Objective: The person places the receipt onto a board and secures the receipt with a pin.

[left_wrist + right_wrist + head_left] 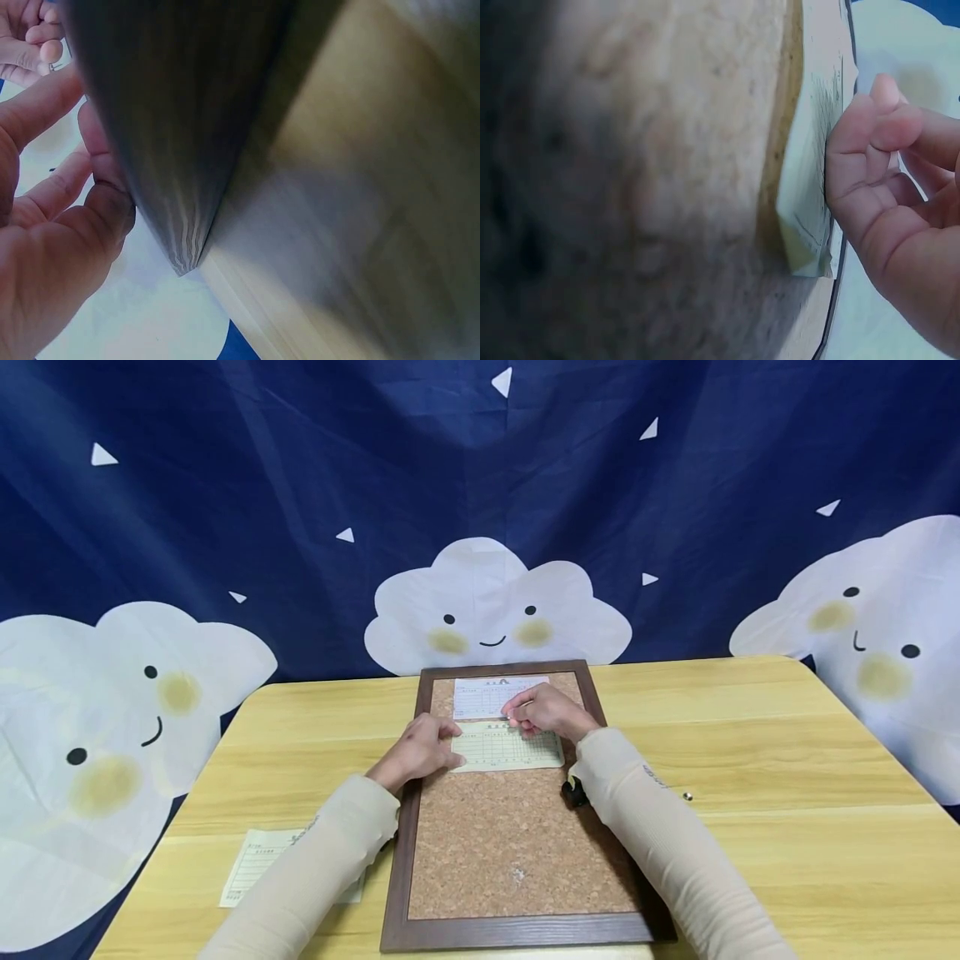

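We see a wood-grained table bearing a framed cork board at centre, a printed slip lower left and a small shiny object right of centre.

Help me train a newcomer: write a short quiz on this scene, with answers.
1. True or false: in the head view, the white slip on the board lies above the board's yellow slip.
2. Which hand is at that yellow slip's left end?
3. The loose slip lies: A) right of the board; B) left of the board; C) beyond the board's far edge.
Key: 1 true; 2 the left hand; 3 B.
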A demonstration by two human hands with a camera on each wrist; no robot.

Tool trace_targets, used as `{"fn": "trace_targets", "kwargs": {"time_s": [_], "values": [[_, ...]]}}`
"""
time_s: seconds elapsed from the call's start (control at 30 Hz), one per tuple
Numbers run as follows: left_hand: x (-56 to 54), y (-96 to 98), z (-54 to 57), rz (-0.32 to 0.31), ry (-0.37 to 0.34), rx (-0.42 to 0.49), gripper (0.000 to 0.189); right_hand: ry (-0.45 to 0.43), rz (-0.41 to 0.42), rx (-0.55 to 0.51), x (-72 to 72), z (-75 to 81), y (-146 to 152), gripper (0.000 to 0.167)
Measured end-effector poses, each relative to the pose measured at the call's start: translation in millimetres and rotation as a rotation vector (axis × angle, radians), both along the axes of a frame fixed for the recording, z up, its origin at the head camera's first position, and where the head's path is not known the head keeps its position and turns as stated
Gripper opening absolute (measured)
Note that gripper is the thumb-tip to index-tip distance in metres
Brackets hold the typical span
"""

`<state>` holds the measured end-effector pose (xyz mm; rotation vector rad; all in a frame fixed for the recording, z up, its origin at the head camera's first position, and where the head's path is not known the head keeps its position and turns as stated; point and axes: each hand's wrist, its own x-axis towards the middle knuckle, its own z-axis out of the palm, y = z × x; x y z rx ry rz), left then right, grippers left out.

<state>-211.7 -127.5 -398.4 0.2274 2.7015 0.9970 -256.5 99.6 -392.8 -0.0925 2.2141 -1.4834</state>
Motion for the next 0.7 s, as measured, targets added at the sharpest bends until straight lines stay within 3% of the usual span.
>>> {"fn": "trace_targets", "kwargs": {"time_s": [0.7], "values": [[1.2,-0.1,0.9,-0.002,-0.003,-0.004,0.04,0.028,0.029,0.09,-2.6,-0.9,-3.0,0.017]]}}
